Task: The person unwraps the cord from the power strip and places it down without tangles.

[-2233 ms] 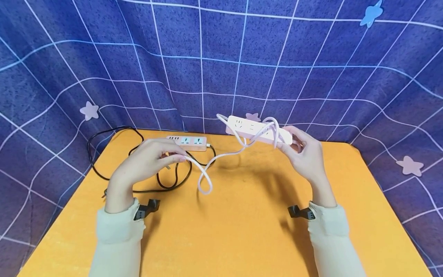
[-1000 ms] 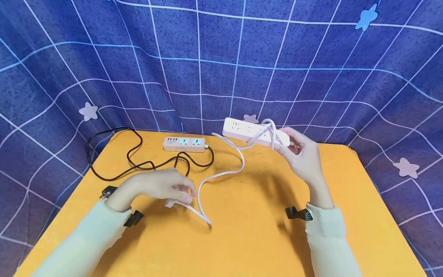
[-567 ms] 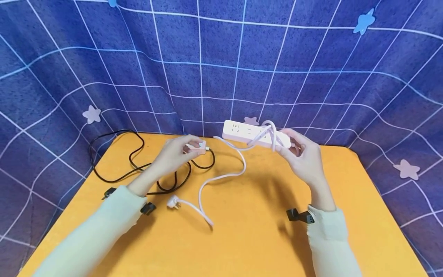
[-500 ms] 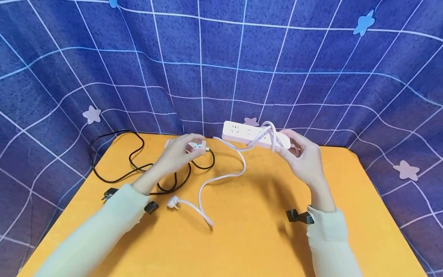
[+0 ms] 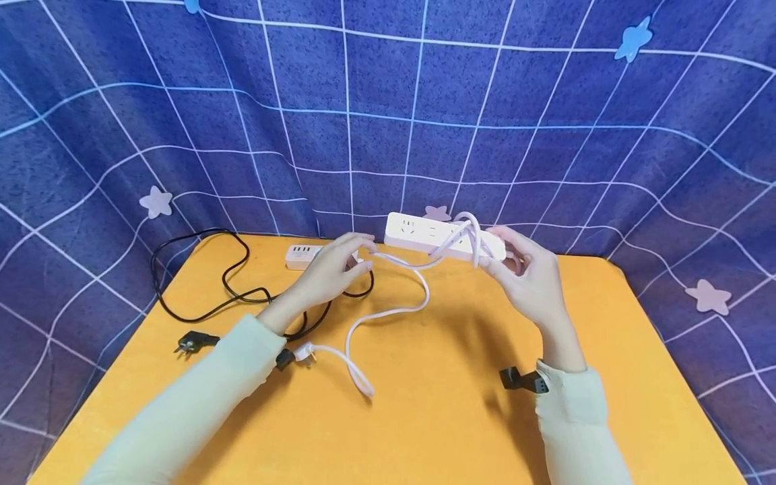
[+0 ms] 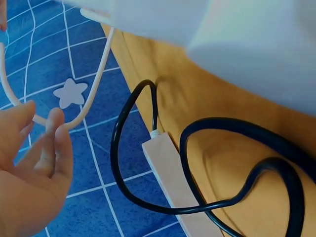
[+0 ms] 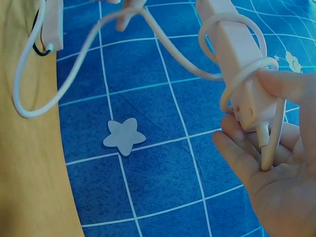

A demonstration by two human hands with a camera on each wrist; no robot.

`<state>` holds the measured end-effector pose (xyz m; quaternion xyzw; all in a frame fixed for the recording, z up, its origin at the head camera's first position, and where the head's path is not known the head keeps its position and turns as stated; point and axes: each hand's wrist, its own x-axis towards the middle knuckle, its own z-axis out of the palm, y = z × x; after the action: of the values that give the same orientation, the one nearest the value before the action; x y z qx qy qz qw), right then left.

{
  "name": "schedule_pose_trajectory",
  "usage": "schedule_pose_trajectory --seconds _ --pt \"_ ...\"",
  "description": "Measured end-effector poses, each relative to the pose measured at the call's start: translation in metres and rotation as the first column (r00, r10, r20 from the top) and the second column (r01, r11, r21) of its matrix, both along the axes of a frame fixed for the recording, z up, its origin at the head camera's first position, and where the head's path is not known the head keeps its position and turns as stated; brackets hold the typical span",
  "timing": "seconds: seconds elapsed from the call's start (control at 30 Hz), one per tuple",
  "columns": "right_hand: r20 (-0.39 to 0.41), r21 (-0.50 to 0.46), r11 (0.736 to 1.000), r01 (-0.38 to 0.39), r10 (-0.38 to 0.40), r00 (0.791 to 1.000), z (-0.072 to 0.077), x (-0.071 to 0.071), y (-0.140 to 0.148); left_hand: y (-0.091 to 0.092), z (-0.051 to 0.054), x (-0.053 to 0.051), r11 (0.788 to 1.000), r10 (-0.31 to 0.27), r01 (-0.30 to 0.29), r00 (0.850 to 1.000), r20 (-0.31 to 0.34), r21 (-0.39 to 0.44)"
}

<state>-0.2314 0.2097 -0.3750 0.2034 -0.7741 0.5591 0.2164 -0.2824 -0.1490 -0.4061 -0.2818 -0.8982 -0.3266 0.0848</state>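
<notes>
Left hand [image 5: 330,273], 11 o'clock on the desk [image 5: 436,417]: thumb and fingers parted about white cord [image 5: 394,311]; pinching, I can't tell. White power strip [image 5: 429,234], 1 o'clock, cord-looped, end pinched by right hand [image 5: 529,277], 2 o'clock. Judged step: working cord; next needs sure grip.

Yellow-orange table [image 5: 424,424] | blue gridded curtain [image 5: 382,74] behind | pale star [image 5: 156,202], left | blue star [image 5: 634,40], upper right
</notes>
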Motion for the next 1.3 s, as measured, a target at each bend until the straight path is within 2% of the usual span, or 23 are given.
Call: schedule_pose_trajectory --seconds 0.13,0.23,0.47,0.67,0.9,1.1,1.3 --pt "0.007 -0.013 1.0 -0.013 0.013 1.0 0.0 -0.001 -0.001 0.0 -0.002 0.003 0.999 -0.004 0.003 1.0 -0.025 -0.035" --pt "0.0 -0.01 1.0 -0.001 0.001 1.0 0.0 0.0 0.0 -0.001 -0.002 0.006 0.999 -0.031 0.029 0.998 -0.048 -0.038" --pt "-0.003 0.001 1.0 0.024 -0.024 1.0 -0.001 0.0 0.001 -0.004 0.002 0.02 0.997 -0.071 0.068 0.99 -0.119 -0.025" --pt "0.002 -0.006 1.0 0.023 -0.023 1.0 0.0 -0.001 -0.001 -0.007 0.006 0.03 0.996 -0.069 0.06 0.985 -0.156 -0.061" --pt "-0.008 -0.011 1.0 -0.006 0.006 1.0 -0.001 -0.001 -0.001 -0.009 0.006 0.032 0.998 -0.056 0.052 0.987 -0.149 -0.034" --pt "-0.012 -0.008 0.999 -0.042 0.042 0.999 -0.002 -0.001 0.0 -0.011 0.005 0.03 0.998 -0.069 0.07 0.986 -0.153 -0.004" --pt "-0.005 -0.002 0.999 -0.04 0.04 0.999 -0.002 0.0 0.0 -0.01 0.007 0.029 0.998 -0.066 0.067 0.988 -0.14 0.004"
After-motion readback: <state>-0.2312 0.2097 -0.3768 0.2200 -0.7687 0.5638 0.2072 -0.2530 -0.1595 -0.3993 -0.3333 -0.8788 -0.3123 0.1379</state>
